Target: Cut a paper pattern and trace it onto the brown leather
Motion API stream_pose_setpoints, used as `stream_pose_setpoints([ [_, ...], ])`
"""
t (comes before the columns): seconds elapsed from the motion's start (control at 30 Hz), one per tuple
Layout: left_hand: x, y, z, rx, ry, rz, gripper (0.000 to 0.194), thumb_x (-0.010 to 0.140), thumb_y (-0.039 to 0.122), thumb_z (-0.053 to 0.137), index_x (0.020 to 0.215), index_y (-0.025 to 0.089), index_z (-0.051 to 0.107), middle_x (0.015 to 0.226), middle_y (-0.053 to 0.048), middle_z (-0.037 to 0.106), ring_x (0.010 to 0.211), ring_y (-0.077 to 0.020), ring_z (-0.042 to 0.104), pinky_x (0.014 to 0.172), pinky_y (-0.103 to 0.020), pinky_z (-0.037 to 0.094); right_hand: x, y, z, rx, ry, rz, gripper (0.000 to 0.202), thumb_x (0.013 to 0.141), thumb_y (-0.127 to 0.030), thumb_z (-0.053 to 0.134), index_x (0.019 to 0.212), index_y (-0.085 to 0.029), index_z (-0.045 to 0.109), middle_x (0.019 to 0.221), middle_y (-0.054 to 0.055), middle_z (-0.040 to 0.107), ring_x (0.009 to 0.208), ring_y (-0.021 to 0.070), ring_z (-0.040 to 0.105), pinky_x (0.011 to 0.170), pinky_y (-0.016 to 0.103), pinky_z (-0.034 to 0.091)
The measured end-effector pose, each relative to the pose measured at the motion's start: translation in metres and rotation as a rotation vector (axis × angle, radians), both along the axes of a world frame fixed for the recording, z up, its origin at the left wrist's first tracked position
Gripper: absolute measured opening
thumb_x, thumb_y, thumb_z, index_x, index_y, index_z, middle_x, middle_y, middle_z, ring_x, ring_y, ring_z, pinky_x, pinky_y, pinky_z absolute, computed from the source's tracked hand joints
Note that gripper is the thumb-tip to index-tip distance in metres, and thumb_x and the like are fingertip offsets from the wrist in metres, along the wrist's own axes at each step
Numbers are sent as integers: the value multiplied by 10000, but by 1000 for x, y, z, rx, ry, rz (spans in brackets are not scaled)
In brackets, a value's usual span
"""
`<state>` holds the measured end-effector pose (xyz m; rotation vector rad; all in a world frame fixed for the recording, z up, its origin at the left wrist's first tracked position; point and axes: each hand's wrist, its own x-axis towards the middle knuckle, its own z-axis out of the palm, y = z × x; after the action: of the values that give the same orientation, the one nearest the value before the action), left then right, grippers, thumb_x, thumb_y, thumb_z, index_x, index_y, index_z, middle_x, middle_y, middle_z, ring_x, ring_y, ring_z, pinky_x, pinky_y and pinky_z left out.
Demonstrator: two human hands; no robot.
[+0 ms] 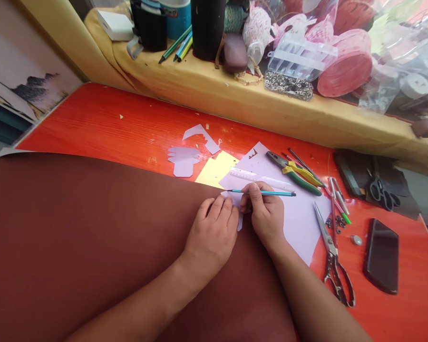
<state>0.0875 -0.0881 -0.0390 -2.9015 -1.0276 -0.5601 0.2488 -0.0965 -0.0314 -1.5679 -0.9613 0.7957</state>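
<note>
My right hand point(267, 216) grips a blue felt-tip pen point(276, 193), its dark tip pointing left near the top edge of a large brown sheet point(103, 237). Beneath both hands lies a small lilac paper cutout point(240, 222), mostly hidden by my fingers. My left hand point(214, 228) rests flat on the cutout and the brown sheet, fingers stretched forward and holding nothing. Just beyond the sheet's edge are another lilac cutout point(184, 160), a curved lilac scrap point(203, 137) and a piece of yellow paper point(216, 170).
Right of my hands lie lilac paper point(303, 228), a clear ruler point(262, 178), pliers point(294, 172), large scissors point(331, 256), a phone point(381, 256) and small scissors point(377, 187). A cluttered ledge point(207, 92) runs behind the red table point(92, 116).
</note>
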Motion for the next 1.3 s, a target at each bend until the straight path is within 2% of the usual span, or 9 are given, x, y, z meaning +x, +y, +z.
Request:
stream_pose_setpoints([
  [0.53,0,-1,2,-18,28,-1,346,1049,184,582,1343,97,743,1397,-154,758,1328,-309,665,1114,-461,496,0,0,-1,8,7,7,426,1057,-605,642,874,-223,689,651,-14,666,509,148,604,504,274,485],
  [1.3,0,-3,4,-26,65,22,356,1069,203,555,1353,125,755,1437,-126,746,1297,-287,670,1075,-439,514,1,0,-1,3,-21,38,426,1052,-617,643,889,-227,700,657,-18,660,522,153,606,519,279,503],
])
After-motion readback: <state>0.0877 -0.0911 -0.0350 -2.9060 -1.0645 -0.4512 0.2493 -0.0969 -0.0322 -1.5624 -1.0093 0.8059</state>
